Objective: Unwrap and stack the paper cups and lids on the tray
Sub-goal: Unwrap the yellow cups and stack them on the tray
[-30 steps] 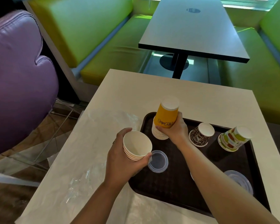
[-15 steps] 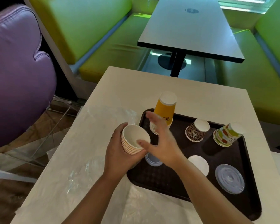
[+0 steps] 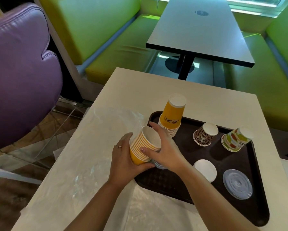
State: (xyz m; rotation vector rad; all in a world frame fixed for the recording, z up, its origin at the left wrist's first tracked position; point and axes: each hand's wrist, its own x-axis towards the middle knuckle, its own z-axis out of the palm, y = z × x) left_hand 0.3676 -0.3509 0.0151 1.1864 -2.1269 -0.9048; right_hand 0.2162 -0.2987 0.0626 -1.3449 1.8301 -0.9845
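Head view, looking down over the dark tray [image 3: 239, 212] on the pale worktop [image 3: 140, 90]: both hands are closed round a nested bundle of orange cups [image 3: 144, 145], mouth up and tilted toward the tray. The left hand [image 3: 123, 161] cups it from below and outside, and the right hand [image 3: 163, 150] wraps over the rim side, fingers curled onto the ridged lips.

The bundle hangs above the tray's near-left edge, half over the loose clear wrap [image 3: 93, 147] beside the tray. I'd worry about the bundle fanning apart if it is turned over carelessly, since only the lips show a hold. A small clear lid [image 3: 157, 165] sits on the tray right under the right hand and could get knocked or trapped. At the tray's far-left corner the upturned orange stack [image 3: 172, 117] stands tall and close by; a stray knuckle might topple it.
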